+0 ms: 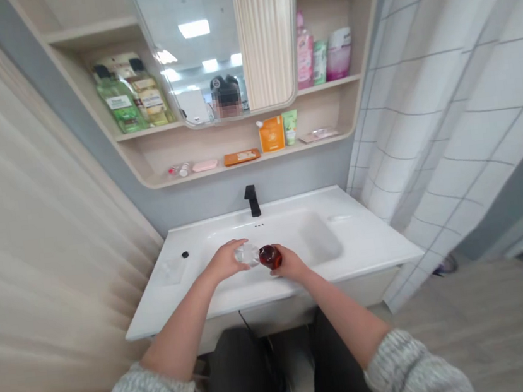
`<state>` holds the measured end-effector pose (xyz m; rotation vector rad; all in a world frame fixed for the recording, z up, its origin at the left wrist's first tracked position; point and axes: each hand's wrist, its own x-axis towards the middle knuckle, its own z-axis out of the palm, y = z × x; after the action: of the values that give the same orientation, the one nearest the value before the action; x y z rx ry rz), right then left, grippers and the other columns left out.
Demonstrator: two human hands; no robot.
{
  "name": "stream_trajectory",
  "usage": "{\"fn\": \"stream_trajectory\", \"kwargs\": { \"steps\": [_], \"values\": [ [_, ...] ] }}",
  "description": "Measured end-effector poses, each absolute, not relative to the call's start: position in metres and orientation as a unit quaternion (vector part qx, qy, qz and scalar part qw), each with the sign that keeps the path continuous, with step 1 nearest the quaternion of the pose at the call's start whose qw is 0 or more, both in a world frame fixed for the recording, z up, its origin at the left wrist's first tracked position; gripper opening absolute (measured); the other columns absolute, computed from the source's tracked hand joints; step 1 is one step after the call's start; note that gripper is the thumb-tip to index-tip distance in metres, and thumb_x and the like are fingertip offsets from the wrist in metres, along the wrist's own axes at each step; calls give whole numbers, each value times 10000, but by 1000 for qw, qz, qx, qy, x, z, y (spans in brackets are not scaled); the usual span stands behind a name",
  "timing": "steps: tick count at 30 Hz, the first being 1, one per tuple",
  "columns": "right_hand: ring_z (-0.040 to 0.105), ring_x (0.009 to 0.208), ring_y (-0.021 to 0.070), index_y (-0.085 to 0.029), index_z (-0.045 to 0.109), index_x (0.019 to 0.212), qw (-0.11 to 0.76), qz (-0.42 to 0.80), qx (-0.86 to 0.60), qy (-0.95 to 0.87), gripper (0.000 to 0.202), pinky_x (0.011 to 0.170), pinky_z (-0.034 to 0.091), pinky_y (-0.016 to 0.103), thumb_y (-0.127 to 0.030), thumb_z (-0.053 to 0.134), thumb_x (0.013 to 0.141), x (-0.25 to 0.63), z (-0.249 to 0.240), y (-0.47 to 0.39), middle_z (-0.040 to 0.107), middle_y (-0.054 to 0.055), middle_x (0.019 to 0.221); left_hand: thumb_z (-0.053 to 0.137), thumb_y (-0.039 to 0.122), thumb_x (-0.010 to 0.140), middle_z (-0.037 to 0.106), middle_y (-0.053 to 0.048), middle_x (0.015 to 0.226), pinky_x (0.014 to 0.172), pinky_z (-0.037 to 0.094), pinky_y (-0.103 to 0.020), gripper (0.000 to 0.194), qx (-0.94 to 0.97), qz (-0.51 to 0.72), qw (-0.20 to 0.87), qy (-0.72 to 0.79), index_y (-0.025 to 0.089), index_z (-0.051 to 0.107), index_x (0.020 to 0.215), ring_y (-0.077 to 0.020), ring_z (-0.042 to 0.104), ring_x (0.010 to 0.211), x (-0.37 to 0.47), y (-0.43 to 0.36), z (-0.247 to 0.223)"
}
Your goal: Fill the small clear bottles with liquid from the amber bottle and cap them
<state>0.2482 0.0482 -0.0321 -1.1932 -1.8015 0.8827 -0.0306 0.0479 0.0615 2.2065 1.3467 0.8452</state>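
Note:
Over the white sink (317, 240), my left hand (227, 260) is wrapped round a clear cup (248, 255). My right hand (289, 262) grips a dark red-brown bottle (270, 258), which is tilted with its top towards the cup. Bottle and cup are side by side; whether they touch, I cannot tell. A small round black cap (185, 254) lies on the counter to the left, near a clear flat item (170, 271).
A black faucet (252, 201) stands behind my hands. Above is a shelf unit (248, 167) with a mirror (205, 44), green and yellow bottles (135, 100), pink bottles (305, 57) and an orange pouch (272, 135). Curtains (437, 117) hang on both sides.

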Motion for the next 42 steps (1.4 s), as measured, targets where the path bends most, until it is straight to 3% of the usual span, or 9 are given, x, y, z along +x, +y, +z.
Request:
{"fn": "stream_trajectory", "kwargs": {
  "steps": [10,21,31,42],
  "values": [
    [737,1077,314,-258,674,1305,387,341,-466,-719,791,989,562,451,-183,934,562,248,-34,49,788,41,1186,997,321,583,761,-94,1328,1136,539,-443,855,830,264,159,466,263,765,1403,-336,723,1201,-30,52,70],
    [735,1083,309,-241,673,1314,382,328,-465,-728,789,1001,551,435,-187,944,574,249,-32,48,786,52,1208,979,347,620,754,-101,1270,1057,559,-413,855,844,206,132,478,247,750,1438,-333,727,1134,-28,57,81],
    [741,1088,306,-255,667,1326,379,330,-465,-729,790,989,559,427,-178,950,592,249,-33,48,789,42,1209,956,389,672,728,-95,1322,1104,544,-400,855,854,159,125,480,243,707,1477,-312,713,1196,-28,56,89],
    [739,1096,308,-252,666,1331,376,328,-471,-728,805,1000,555,433,-184,952,582,248,-32,48,785,50,1227,977,338,644,728,-103,1320,1101,542,-390,876,855,141,119,485,233,712,1472,-307,712,1195,-25,54,97]
  ]
}}
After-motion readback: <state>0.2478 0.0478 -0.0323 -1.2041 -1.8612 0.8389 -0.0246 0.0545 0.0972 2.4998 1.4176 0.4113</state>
